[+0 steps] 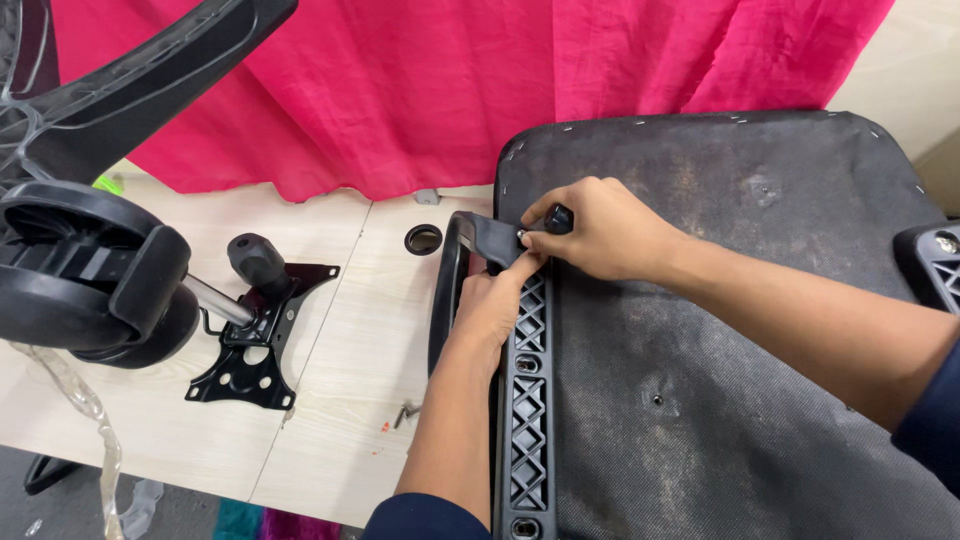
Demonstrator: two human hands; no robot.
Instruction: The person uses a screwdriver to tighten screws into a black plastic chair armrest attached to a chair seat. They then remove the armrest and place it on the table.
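Right hand [600, 235] pinches small black knob [558, 218] at black plastic armrest bracket [528, 370]; left hand [492, 305] grips bracket beside it. Best kept square while turning.

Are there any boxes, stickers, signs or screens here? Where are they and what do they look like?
None that I can see: no boxes, labels, signs or screens.
Clear plastic wrapping: a crumpled see-through strip hanging below the caster wheel at the left table edge; the nearest thing to packaging.
Left hand and right hand: both on the black armrest bracket on the dark seat underside, which carries no sticker.
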